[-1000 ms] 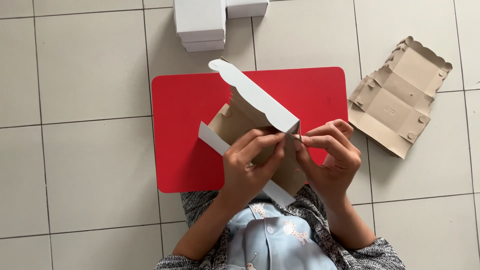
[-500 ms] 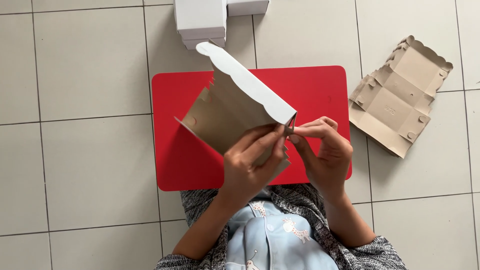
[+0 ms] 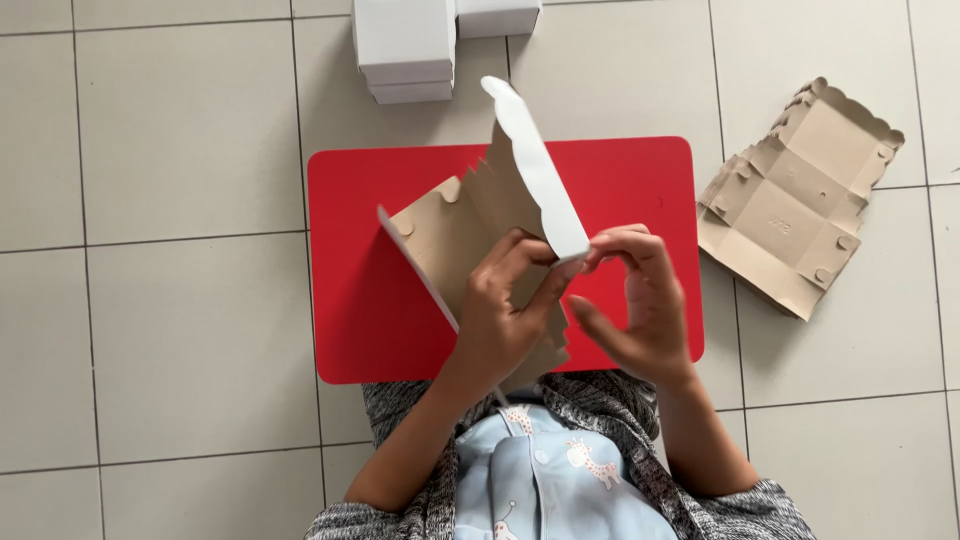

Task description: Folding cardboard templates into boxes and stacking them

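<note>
Scene: a person seated on a tiled floor, seen from above, folds a cardboard box blank over a red counter.
Box blank: raised off the red surface and tilted, brown inside facing the camera, white outside; its scalloped white flap stands up on edge, apparently so a side can be bent along its crease.
Left hand: fingers closed on the blank's lower middle, seemingly bracing the panel from beneath.
Right hand: fingertips pinched together on the flap's lower corner, just beside the left thumb, palm curled.
Flat blank: lies unfolded on the floor to the right of the red surface, brown side up, within reach.
Stack of white boxes: sits on the floor beyond the far edge, well apart from both hands.
</note>
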